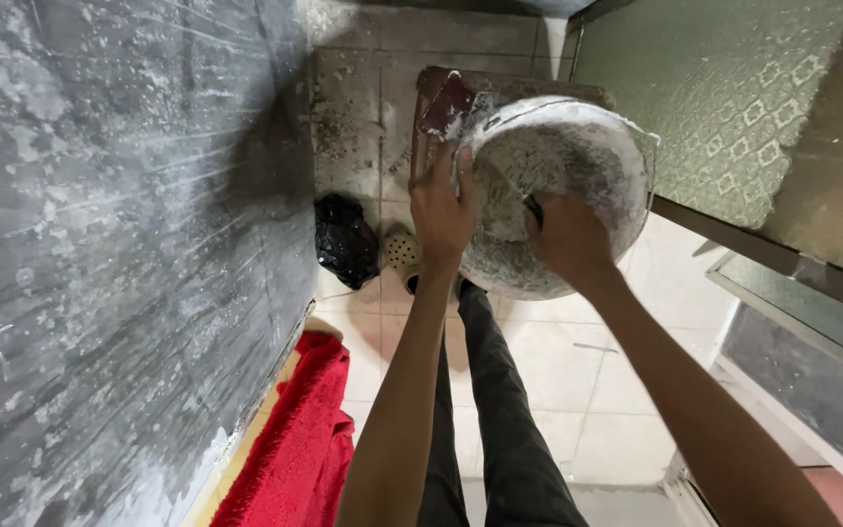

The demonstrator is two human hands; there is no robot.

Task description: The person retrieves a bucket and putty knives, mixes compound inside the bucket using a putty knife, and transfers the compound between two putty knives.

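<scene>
A person is holding a flour-caked round bowl [558,185] tilted on its side over the tiled floor [578,390]. The left hand [444,210] is gripping its near rim; the right hand [566,239] is reaching inside, its grip hidden.

Person's body, head view
Both forearms bare, no sleeves visible. Left hand [444,210] and right hand [568,239] ungloved. Legs in dark grey trousers [500,410].
</scene>
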